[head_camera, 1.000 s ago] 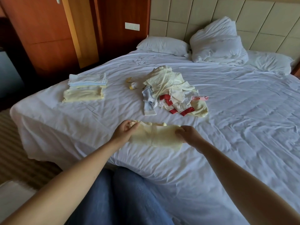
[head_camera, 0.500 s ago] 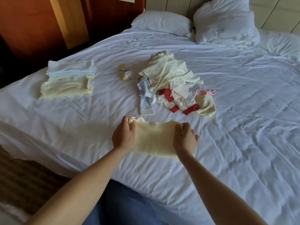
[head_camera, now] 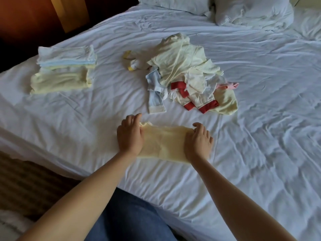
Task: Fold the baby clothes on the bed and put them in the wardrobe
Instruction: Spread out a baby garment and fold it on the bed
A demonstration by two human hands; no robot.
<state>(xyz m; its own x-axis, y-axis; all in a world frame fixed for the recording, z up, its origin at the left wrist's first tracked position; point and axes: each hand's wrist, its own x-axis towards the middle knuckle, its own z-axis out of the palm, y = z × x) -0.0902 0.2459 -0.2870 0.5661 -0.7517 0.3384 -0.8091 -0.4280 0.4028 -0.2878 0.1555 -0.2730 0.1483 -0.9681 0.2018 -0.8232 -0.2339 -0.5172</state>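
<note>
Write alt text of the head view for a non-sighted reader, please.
A left hand and right hand hold a pale yellow baby garment flat on a white bed. Beyond lie a folded pastel clothes stack and an unfolded heap.

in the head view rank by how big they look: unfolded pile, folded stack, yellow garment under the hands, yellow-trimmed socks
1. unfolded pile
2. folded stack and yellow garment: alike, garment nearer, so unranked
3. yellow-trimmed socks

Head cam, fwd + down, close over bed [head_camera: 260,153] edge
</note>
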